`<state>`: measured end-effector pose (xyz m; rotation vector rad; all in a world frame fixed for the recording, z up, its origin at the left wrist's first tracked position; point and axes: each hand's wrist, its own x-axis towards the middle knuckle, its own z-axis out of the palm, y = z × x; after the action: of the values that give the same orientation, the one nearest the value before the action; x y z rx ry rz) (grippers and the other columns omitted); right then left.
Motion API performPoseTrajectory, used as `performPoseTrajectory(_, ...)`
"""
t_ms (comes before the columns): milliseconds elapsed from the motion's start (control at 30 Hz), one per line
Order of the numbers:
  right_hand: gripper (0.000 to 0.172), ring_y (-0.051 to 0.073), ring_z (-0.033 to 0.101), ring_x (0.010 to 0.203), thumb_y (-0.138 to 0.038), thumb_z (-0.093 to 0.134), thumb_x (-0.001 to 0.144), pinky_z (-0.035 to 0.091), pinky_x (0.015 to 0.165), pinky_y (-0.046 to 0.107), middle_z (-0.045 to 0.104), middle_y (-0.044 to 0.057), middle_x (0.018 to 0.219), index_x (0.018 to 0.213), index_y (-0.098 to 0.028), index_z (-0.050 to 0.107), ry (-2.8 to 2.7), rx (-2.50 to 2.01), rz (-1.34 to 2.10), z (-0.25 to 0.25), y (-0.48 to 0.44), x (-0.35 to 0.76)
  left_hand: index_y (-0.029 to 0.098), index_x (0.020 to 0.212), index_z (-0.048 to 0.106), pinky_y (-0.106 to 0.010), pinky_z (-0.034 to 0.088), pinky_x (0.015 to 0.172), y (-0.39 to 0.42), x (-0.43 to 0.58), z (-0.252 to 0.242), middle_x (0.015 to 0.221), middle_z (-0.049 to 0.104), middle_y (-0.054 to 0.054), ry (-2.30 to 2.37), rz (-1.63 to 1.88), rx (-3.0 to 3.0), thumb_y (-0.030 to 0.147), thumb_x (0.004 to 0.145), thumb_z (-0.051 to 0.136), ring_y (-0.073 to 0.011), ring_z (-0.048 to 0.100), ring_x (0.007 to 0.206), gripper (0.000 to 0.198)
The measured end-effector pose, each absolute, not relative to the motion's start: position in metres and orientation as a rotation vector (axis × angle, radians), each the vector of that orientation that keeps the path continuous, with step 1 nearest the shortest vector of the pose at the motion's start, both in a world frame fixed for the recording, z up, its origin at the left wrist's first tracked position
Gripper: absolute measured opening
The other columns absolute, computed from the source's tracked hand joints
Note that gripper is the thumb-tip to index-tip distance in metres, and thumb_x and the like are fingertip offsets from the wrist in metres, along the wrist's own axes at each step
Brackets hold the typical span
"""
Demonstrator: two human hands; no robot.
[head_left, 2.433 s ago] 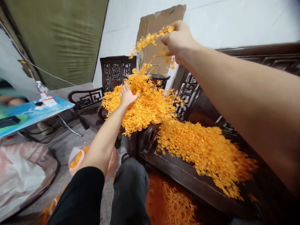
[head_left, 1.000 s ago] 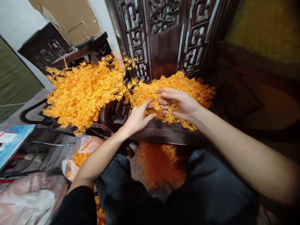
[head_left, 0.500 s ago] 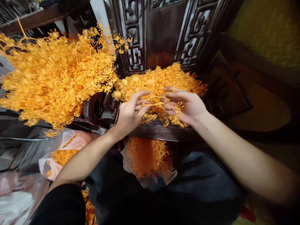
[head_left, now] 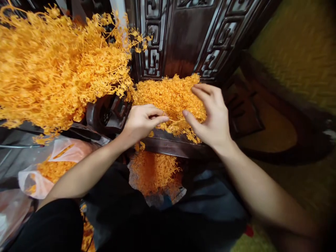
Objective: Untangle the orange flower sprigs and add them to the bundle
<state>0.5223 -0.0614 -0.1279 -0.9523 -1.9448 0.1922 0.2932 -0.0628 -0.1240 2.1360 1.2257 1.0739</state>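
Presently the sprig [head_left: 175, 123], a thin orange plastic branchlet, is stretched between my two hands just above the front edge of the carved wooden seat [head_left: 170, 146]. It sits over the near side of the small pile [head_left: 168, 94] of the same orange pieces heaped on that seat.

Handling, as I judge it: very light, springy, thin-stemmed, with many tiny tips that snag on their neighbours. It should bend before it snaps, though the fine tips look breakable. Best hold is on the main stem, near an end, not on the frilly tips. Lifting it straight up may drag other pieces along.

Grip, left hand [head_left: 141, 120]: thumb and forefinger closed together, pinching one end of the stem; the other fingers are curled in.

Grip, right hand [head_left: 210, 113]: fingers spread and arched over the pile, thumb tip [head_left: 186, 114] at the sprig's other end. I cannot tell if the thumb and a finger actually clamp the stem or only touch it; the palm hides the contact.

Surroundings: a much larger heap [head_left: 57, 66] of orange branches lies to the left, over the armrest [head_left: 105, 113] and well apart from the hands. Below the seat edge, more orange pieces [head_left: 153, 171] sit in my lap. A thin plastic bag [head_left: 49, 164] with orange bits lies lower left on the floor.
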Motion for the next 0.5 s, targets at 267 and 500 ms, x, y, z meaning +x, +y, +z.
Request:
performPoseTrajectory(267, 0.109, 0.032, 0.045, 0.147, -0.056, 0.067, 0.091, 0.039, 0.122, 0.052, 0.040, 0.012, 0.162, 0.167, -0.025, -0.004, -2.063, -0.755, 1.077, -0.145, -0.075, 0.485, 0.017, 0.077, 0.077, -0.025, 0.051, 0.063, -0.073, 0.306, -0.114, 0.075, 0.077, -0.003, 1.042, 0.983, 1.982, 0.033, 0.086, 0.073, -0.0138, 0.069, 0.068, 0.019)
performPoseTrajectory(500, 0.050, 0.023, 0.055, 0.134, -0.051, 0.051, 0.101, 0.040, 0.119, 0.043, 0.063, 0.008, 0.140, 0.139, -0.021, 0.060, -1.994, -0.742, 1.356, -0.141, -0.068, 0.486, 0.016, 0.072, 0.075, -0.025, 0.054, 0.064, -0.068, 0.294, -0.109, 0.076, 0.078, -0.004, 1.110, 1.192, 1.809, 0.042, 0.079, 0.081, -0.0139, 0.070, 0.069, 0.028)
